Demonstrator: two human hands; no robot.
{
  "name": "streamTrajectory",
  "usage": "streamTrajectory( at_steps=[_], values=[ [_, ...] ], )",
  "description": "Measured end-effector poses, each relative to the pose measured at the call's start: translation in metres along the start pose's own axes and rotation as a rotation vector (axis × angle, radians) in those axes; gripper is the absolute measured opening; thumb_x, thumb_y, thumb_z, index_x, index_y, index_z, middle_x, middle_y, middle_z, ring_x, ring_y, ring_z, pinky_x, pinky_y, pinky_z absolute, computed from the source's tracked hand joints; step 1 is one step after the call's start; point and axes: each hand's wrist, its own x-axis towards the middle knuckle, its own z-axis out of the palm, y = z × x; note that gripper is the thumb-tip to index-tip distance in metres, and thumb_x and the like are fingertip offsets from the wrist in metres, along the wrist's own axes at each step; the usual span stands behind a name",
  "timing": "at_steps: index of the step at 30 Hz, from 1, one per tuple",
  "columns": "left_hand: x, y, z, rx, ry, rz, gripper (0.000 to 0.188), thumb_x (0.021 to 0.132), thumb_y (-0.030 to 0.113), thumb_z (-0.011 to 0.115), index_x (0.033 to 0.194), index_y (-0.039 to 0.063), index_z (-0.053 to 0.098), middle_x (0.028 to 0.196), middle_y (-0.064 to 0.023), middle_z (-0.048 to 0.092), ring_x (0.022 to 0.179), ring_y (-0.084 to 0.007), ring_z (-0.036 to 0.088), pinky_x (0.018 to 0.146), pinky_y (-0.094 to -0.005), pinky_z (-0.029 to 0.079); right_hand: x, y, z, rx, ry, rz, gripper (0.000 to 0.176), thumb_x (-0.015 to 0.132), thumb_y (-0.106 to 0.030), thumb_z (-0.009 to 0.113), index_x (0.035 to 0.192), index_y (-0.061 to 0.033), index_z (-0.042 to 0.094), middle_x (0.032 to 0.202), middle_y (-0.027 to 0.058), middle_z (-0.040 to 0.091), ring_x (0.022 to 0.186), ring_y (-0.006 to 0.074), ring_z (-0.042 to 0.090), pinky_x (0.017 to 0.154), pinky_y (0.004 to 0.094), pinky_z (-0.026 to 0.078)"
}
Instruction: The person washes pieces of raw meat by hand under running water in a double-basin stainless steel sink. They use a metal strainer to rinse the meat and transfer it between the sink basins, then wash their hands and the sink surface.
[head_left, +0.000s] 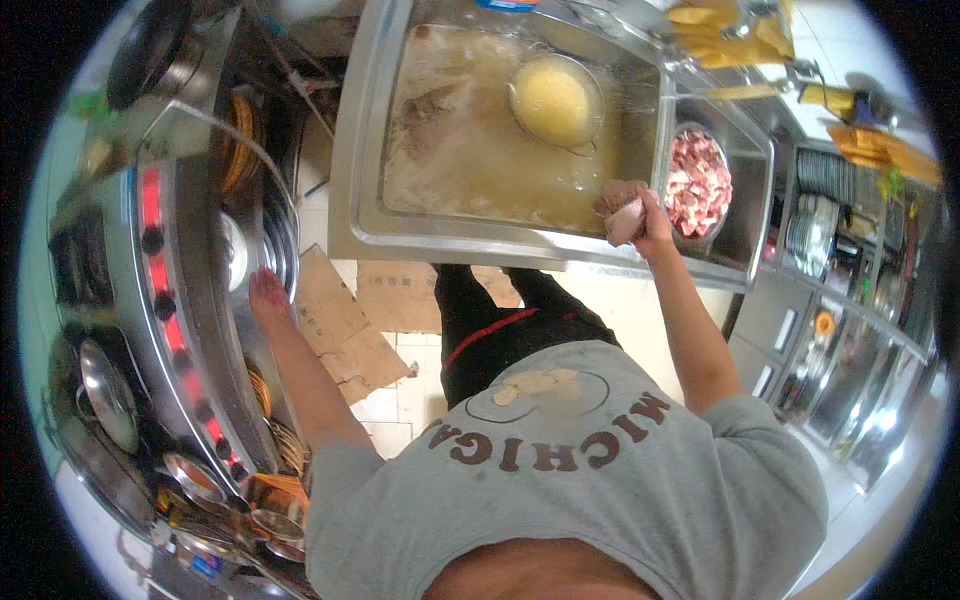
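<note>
My right hand (654, 225) grips a crumpled pinkish-brown thing (624, 214), perhaps a cloth, over the near right rim of a stainless steel sink (480, 238). Cloudy brownish water (480, 150) stands in the sink. Towards its far right side sits a round strainer or bowl (598, 112) of yellow grain (553, 97). My left hand (270, 296) is low at the left, at the edge of a large round metal vessel (291, 210); whether its fingers hold the rim is unclear. A bowl of chopped raw meat (697, 184) stands in the narrow compartment right of the water.
A stove front with red panels and black knobs (163, 304) runs along the left. Flattened cardboard (345, 322) lies on the tiled floor. Yellow rubber gloves (727, 30) lie beyond the sink at the right. Shelves with stacked plates (825, 172) stand farther right.
</note>
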Motion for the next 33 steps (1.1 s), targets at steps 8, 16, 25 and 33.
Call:
streamTrajectory(
  at_steps=[8,16,25,33],
  values=[
    [-0.181,-0.124,0.21,0.258,-0.716,-0.363,0.02,0.09,0.018,0.057,0.104,0.004,0.058,0.097,-0.0103,0.061,0.091,-0.0227,0.058,0.084,-0.0318,0.048,0.026,-0.005,-0.046,0.277,-0.155,-0.08,0.03,0.086,-0.023,0.061,0.11,-0.0068,0.053,0.102,0.0063,0.061,0.096,0.0227,0.06,0.084,0.0398,0.05],
    [-0.132,-0.435,0.293,0.679,-0.74,-0.498,0.035,0.087,0.014,0.058,0.118,0.001,0.049,0.111,-0.0189,0.056,0.098,-0.0297,0.057,0.086,-0.0384,0.048,0.024,-0.056,-0.073,0.304,-0.276,-0.012,0.036,0.086,-0.024,0.061,0.116,-0.0058,0.05,0.104,0.0095,0.06,0.095,0.0235,0.059,0.082,0.0392,0.049],
    [-0.011,-0.555,0.3,1.037,-0.718,-0.292,0.047,0.087,0.023,0.057,0.131,0.014,0.043,0.123,-0.0085,0.052,0.11,-0.0305,0.049,0.084,-0.0526,0.043,0.041,-0.113,-0.118,0.245,-0.436,0.061,0.046,0.085,-0.02,0.061,0.125,-0.005,0.044,0.11,0.0092,0.057,0.096,0.0219,0.059,0.081,0.0384,0.051],
    [-0.115,-0.587,0.358,1.04,-0.316,-0.402,0.062,0.082,0.038,0.063,0.135,0.014,0.042,0.138,-0.0095,0.042,0.124,-0.0316,0.04,0.096,-0.0535,0.034,0.085,-0.127,-0.154,0.265,-0.574,0.109,0.051,0.086,-0.019,0.061,0.129,-0.0045,0.038,0.117,0.013,0.053,0.104,0.0247,0.056,0.087,0.0401,0.049]
  ],
)
